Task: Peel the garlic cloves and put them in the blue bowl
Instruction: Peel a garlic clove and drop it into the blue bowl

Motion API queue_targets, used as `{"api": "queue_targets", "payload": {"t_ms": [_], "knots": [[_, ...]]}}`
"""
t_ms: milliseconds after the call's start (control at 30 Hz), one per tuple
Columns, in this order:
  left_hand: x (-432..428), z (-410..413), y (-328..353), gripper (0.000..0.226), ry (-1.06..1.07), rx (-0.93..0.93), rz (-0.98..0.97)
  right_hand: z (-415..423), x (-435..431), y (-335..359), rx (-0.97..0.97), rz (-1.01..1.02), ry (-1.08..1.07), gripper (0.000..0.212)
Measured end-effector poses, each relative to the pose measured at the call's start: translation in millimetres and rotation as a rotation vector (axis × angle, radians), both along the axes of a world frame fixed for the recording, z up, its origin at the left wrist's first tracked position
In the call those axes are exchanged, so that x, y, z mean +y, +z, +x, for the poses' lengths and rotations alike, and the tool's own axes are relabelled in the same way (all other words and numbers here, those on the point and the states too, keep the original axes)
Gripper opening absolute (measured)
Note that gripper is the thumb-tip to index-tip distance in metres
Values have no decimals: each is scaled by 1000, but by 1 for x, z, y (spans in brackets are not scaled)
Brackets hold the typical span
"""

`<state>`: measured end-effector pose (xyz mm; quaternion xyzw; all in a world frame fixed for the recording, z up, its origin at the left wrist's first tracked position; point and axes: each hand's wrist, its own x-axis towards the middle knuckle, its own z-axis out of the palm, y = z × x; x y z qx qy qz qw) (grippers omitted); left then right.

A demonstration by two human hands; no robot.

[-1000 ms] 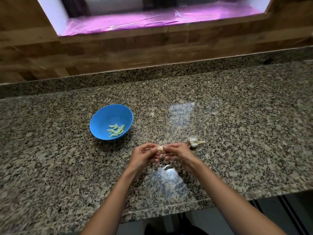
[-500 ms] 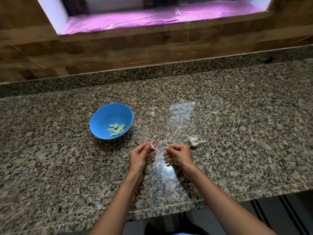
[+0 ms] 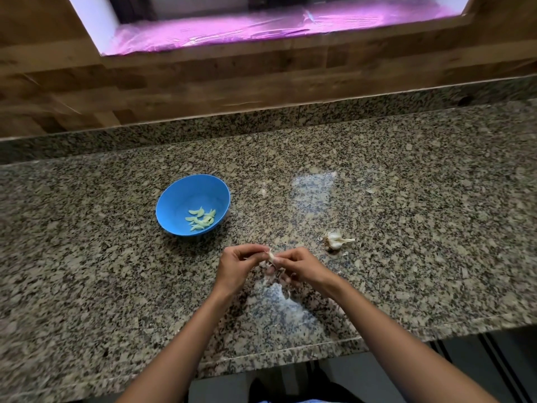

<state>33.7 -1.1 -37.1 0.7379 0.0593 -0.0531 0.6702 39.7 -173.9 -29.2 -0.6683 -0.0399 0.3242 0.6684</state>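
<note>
Both the left hand point(image 3: 239, 264) and the right hand point(image 3: 300, 267) pinch one small pale garlic clove point(image 3: 272, 257) above the speckled granite counter point(image 3: 406, 257); its peel is too blurred to make out. The round blue plastic bowl point(image 3: 174, 205) sits near, to the left.

head view, angled down, countertop point(image 3: 406, 228) near

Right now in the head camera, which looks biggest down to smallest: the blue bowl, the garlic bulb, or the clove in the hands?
1. blue bowl
2. garlic bulb
3. garlic clove, partly hidden by fingers
</note>
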Motion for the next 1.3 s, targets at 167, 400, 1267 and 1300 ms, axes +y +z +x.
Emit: {"api": "queue_targets", "payload": {"t_ms": [167, 400, 1267, 1300], "knots": [[6, -5, -1, 23, -288, -288, 608, 3, -2, 3, -30, -111, 38, 21], [17, 4, 1, 41, -645, -669, 979, 0, -8, 9, -22, -97, 109, 26], [-9, -9, 12, 16, -53, 267, -127, -8, 1, -13, -464, -535, -2, 20], [-9, -11, 11, 17, -52, 269, -141, -10, 1, -14, -421, -498, -40, 24]]}}
